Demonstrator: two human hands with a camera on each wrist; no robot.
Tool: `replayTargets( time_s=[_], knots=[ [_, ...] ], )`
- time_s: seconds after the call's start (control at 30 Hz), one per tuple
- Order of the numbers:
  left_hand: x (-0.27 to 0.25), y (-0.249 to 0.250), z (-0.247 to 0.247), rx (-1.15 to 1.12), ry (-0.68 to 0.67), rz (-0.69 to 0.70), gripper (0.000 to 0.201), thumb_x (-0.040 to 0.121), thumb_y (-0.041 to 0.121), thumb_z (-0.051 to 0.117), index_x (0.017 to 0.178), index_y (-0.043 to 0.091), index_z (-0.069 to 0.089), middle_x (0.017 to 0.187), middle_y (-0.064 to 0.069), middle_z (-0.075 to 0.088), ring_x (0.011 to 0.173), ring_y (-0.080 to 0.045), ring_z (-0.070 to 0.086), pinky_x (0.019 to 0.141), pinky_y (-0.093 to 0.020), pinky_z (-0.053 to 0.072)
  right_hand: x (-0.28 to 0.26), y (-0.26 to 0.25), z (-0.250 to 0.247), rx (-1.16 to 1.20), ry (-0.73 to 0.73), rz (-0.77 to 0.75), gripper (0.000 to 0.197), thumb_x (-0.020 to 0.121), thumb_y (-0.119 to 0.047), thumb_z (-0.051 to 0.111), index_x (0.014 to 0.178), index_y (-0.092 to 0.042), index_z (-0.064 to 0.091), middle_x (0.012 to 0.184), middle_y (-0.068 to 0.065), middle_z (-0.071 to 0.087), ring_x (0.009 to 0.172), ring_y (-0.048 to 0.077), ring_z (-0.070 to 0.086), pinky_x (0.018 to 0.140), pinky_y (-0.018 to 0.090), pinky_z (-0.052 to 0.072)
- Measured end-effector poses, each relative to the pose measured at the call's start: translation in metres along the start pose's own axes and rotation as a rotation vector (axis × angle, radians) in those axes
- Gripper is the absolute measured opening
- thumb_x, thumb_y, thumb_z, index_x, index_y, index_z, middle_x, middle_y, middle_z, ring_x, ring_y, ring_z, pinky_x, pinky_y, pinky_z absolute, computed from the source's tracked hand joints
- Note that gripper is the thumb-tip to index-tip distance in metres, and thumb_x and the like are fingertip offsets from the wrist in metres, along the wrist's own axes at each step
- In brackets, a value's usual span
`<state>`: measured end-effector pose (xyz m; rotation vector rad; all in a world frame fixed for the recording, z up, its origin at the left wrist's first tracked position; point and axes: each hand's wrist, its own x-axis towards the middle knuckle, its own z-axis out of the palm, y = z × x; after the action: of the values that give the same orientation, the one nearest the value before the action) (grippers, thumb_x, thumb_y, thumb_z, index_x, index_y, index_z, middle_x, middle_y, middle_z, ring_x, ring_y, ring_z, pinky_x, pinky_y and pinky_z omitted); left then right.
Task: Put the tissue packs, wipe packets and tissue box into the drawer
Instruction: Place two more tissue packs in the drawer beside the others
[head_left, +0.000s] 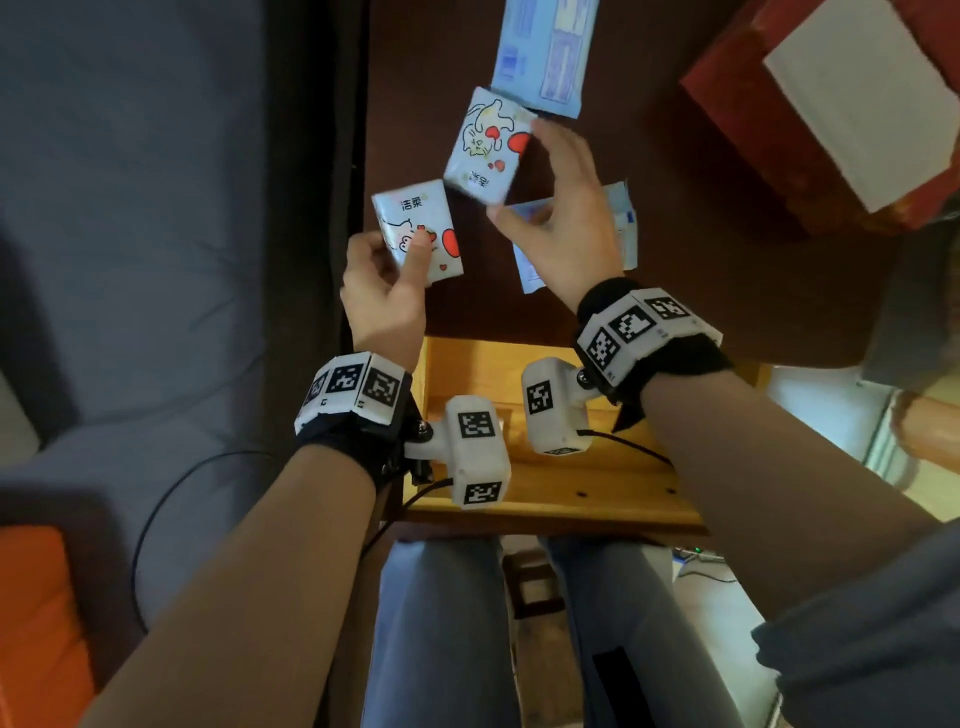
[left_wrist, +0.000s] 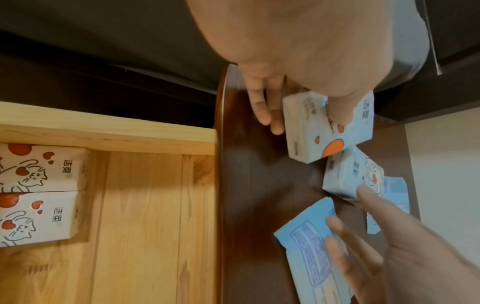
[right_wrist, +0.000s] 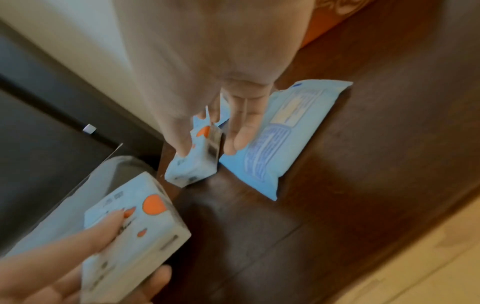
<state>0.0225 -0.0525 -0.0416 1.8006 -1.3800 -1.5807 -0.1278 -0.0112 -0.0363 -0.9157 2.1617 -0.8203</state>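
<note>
Dim warm indoor light, motion blur throughout, strong wide-angle edge distortion.

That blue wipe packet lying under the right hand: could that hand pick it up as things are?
Probably not straight away. The right hand hovers just over the wipe packet, but its fingers already grip a tissue pack. It would likely have to put that pack down first, perhaps in the open drawer.
</note>
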Motion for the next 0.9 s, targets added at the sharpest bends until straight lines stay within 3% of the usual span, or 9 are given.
replayTargets(
  time_s=[0.1,0.17,0.33,0.53,0.63,0.7,0.77,0.83,0.9],
  knots=[
    [0.003,-0.002,-0.002,-0.005,-0.018,-0.021,0.024,0.087,0.031,0.06,0.1,0.015,0.049,0.096,-0.002,0.066,0.092,-0.018,0.068,0.081,-0.038,0.057,0.003,-0.007,0.006,-0.143,-0.066,-0.048,0.089,0.077,-0.027,0.07,0.147,-0.013,0.016,0.158,0.003,0.014,0.137,0.011,0.031,0.084,0.024,0.051],
    [0.003,-0.002,-0.003,0.006,-0.032,-0.017,0.029,0.087,0.032,0.06,0.106,0.011,0.051,0.096,0.0,0.065,0.092,-0.018,0.068,0.08,-0.034,0.057,0.004,-0.009,0.009,-0.216,-0.094,-0.073,0.092,0.077,-0.029,0.071,0.148,-0.015,0.013,0.159,0.0,0.01,0.135,0.008,0.03,0.083,0.018,0.046],
    [0.006,-0.004,-0.003,0.013,-0.007,-0.038,0.029,0.087,0.034,0.06,0.104,0.012,0.05,0.093,0.001,0.064,0.092,-0.017,0.068,0.082,-0.037,0.057,0.011,-0.011,0.013,-0.315,-0.031,-0.107,0.067,0.072,-0.022,0.072,0.131,-0.012,0.041,0.143,0.005,0.034,0.119,0.017,0.052,0.083,0.031,0.055],
    [0.003,-0.004,0.002,0.008,0.024,-0.04,0.023,0.088,0.032,0.059,0.099,0.016,0.047,0.086,0.009,0.061,0.089,-0.016,0.067,0.081,-0.037,0.057,0.01,-0.008,0.01,-0.263,-0.041,-0.057,0.064,0.064,-0.021,0.076,0.119,-0.013,0.044,0.128,0.009,0.04,0.104,0.018,0.058,0.071,0.033,0.058],
    [0.002,-0.004,0.005,-0.011,0.037,-0.027,0.023,0.088,0.031,0.058,0.101,0.016,0.046,0.092,0.002,0.065,0.09,-0.019,0.068,0.075,-0.032,0.057,0.005,-0.006,0.003,-0.179,-0.02,-0.037,0.065,0.064,-0.028,0.074,0.121,-0.013,0.045,0.127,0.008,0.041,0.105,0.013,0.053,0.072,0.022,0.052],
    [0.0,-0.004,0.006,-0.029,0.042,-0.012,0.026,0.088,0.031,0.058,0.104,0.013,0.047,0.1,-0.008,0.067,0.09,-0.022,0.068,0.066,-0.023,0.054,0.0,-0.004,-0.004,-0.096,0.013,-0.039,0.058,0.067,-0.029,0.071,0.118,-0.012,0.048,0.123,0.008,0.045,0.098,0.007,0.049,0.068,0.007,0.044],
    [-0.003,-0.003,0.008,-0.048,0.031,-0.009,0.03,0.089,0.03,0.057,0.107,0.008,0.048,0.102,-0.01,0.067,0.085,-0.02,0.068,0.058,-0.016,0.051,-0.006,0.001,-0.01,-0.056,0.015,-0.023,0.046,0.072,-0.031,0.064,0.113,-0.011,0.054,0.118,0.009,0.049,0.09,0.004,0.048,0.066,0.001,0.039],
    [-0.006,0.0,0.011,-0.057,0.01,-0.013,0.035,0.09,0.03,0.056,0.111,0.004,0.048,0.098,-0.007,0.066,0.078,-0.016,0.066,0.054,-0.015,0.049,-0.011,0.004,-0.014,0.031,0.013,0.043,0.04,0.075,-0.036,0.055,0.105,-0.009,0.06,0.108,0.011,0.055,0.081,0.001,0.048,0.068,0.0,0.038],
    [-0.009,0.004,0.015,-0.072,-0.031,-0.026,0.034,0.09,0.029,0.056,0.111,0.003,0.049,0.091,0.0,0.066,0.074,-0.012,0.065,0.054,-0.015,0.049,-0.016,0.002,-0.02,0.24,0.006,0.171,0.046,0.077,-0.045,0.049,0.092,-0.004,0.062,0.09,0.013,0.059,0.072,0.007,0.055,0.065,0.015,0.044]
  ],
)
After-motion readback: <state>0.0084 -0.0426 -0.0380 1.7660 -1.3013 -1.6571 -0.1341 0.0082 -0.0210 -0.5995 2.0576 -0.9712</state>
